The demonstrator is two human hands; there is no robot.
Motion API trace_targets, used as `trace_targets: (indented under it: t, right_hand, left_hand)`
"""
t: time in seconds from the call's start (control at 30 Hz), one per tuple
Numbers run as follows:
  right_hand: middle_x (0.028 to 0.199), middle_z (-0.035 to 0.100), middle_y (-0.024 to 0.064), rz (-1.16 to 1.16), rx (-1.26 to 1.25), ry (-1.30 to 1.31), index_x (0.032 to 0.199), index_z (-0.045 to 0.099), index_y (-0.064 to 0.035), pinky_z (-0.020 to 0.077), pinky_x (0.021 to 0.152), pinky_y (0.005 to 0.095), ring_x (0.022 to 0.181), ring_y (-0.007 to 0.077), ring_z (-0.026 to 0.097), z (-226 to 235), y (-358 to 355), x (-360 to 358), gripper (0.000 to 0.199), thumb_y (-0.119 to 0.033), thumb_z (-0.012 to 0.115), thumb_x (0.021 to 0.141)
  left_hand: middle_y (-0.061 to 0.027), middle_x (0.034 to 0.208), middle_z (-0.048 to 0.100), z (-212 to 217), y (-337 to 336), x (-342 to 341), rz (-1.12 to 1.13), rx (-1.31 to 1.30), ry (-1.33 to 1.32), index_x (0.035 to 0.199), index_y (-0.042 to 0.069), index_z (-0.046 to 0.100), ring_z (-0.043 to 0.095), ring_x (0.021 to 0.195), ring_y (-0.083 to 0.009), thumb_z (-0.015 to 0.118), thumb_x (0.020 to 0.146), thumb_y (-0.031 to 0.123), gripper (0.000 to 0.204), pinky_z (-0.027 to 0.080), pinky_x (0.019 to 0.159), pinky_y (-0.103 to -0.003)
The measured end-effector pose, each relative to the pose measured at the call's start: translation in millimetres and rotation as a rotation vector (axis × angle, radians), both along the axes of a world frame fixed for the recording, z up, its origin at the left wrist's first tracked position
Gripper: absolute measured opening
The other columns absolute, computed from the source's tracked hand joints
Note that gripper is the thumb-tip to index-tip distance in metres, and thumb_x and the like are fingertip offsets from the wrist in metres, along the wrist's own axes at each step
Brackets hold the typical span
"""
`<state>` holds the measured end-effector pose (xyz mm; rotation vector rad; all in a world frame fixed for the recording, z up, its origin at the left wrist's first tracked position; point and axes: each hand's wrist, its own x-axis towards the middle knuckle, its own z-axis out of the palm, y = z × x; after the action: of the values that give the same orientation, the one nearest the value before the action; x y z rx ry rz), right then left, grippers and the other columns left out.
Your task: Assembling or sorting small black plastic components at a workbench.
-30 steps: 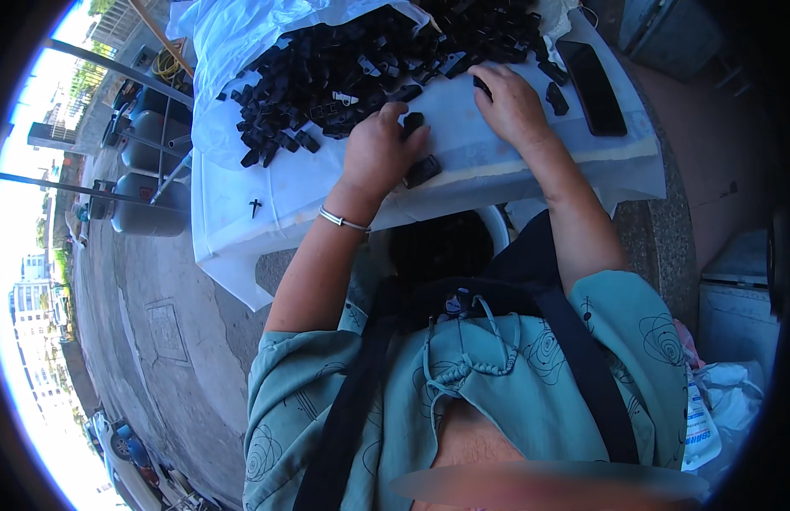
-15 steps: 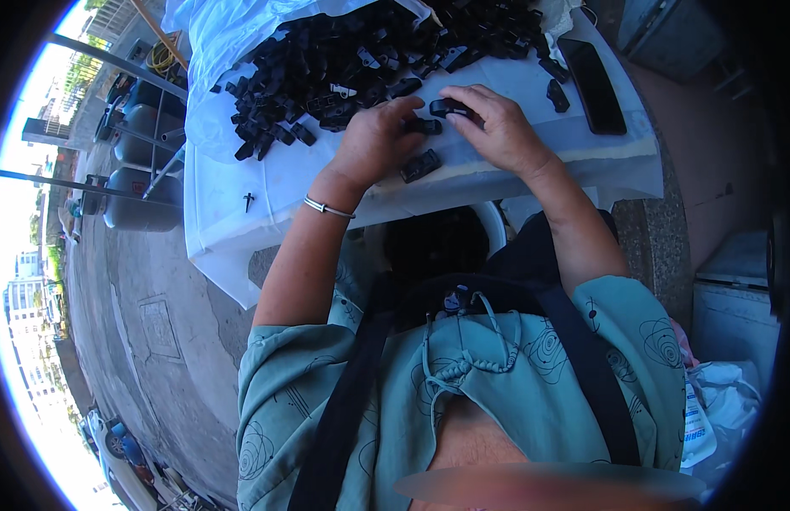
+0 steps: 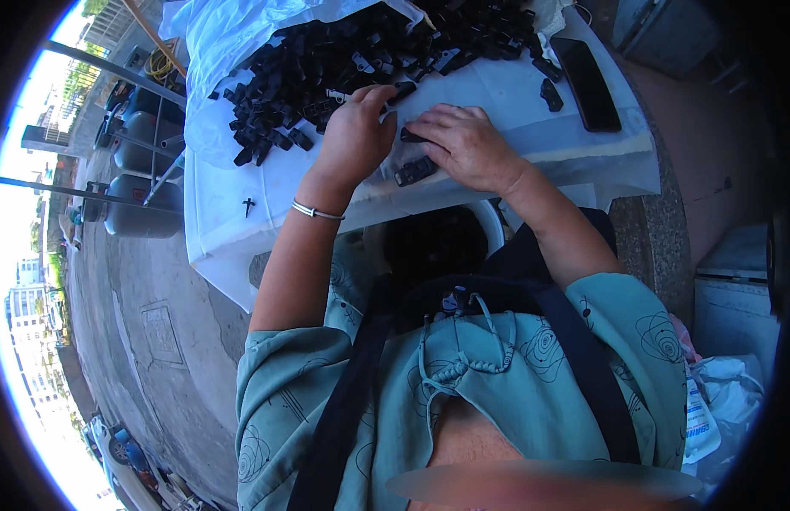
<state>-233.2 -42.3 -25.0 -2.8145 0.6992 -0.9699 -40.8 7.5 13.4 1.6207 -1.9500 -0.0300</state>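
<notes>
much left, judging by the big heap of black parts (image 3: pixel 314 68) piled along the far edge of the table (image 3: pixel 216 226), partly beneath clear plastic sheeting (image 3: pixel 212 77). set apart near the middle of the near edge: a black block (image 3: pixel 415 171), impossible to tell as finished or not. also lying apart: a loose black piece (image 3: pixel 550 95) beside the black phone (image 3: pixel 586 85) toward the right edge, and a thin dark cross-shaped bit (image 3: pixel 249 207) toward the near left corner. with the right hand (image 3: pixel 467 149), apparently pinching a small dark part (image 3: pixel 410 136) narrowly between thumb and fingertips, between heap and near edge. at the left hand (image 3: pixel 356 136), beside the heap's near side, showing a moderate gap between thumb and forefinger; cannot tell about anything gripped behind them.
</notes>
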Motion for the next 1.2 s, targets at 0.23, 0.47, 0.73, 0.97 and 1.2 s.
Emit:
trace_targets:
  t: [0.23,0.47,0.73,0.97,1.2]
  right_hand:
    - [0.108,0.063,0.0141,-0.729,-0.095,0.087,0.114,0.063,-0.0079,0.0477,0.086,0.0405,0.098,0.0285,0.061,36,-36,-66,0.028,-0.018,0.059,0.088]
    - [0.107,0.062,0.0159,-0.279,0.314,-0.016,0.118,0.06,-0.0058,0.0504,0.082,0.0379,0.096,0.031,0.062,9,-42,-53,0.031,-0.02,0.056,0.091]
    - [0.111,0.06,0.0136,-0.271,0.277,-0.012,0.118,0.059,-0.006,0.05,0.084,0.0373,0.096,0.0315,0.061,12,-32,-44,0.03,-0.015,0.058,0.09]
    - [0.108,0.06,0.0126,-0.159,0.281,0.086,0.119,0.058,-0.0066,0.0503,0.086,0.0371,0.098,0.0302,0.061,17,-21,-29,0.035,-0.01,0.062,0.085]
    - [0.113,0.062,0.0129,-0.005,0.349,-0.153,0.12,0.059,-0.0089,0.0501,0.089,0.0369,0.107,0.0291,0.06,12,-24,-24,0.036,-0.007,0.063,0.084]
  left_hand:
    - [-0.0139,0.113,0.06,2,-28,-26,0.326,0.199,-0.337,0.11,0.008,0.06,0.065,0.088,-0.0329,0.054,0.085,0.008,0.026,0.054,0.073,-0.039]
    - [-0.0126,0.109,0.059,-20,2,-5,-0.015,-0.086,-0.171,0.104,0.009,0.061,0.064,0.087,-0.0329,0.058,0.08,0.008,0.023,0.054,0.071,-0.04]
    - [-0.0138,0.102,0.06,-7,0,-29,0.221,0.074,-0.046,0.102,0.01,0.064,0.064,0.075,-0.033,0.063,0.082,0.019,0.022,0.053,0.064,-0.041]
    - [-0.013,0.099,0.061,-18,-7,-18,0.098,-0.029,-0.166,0.098,0.01,0.068,0.061,0.087,-0.0301,0.066,0.078,0.014,0.021,0.052,0.072,-0.037]
    - [-0.0113,0.106,0.061,-17,12,4,-0.234,-0.107,-0.065,0.104,0.011,0.065,0.059,0.094,-0.0306,0.071,0.067,0.0,0.039,0.052,0.079,-0.038]
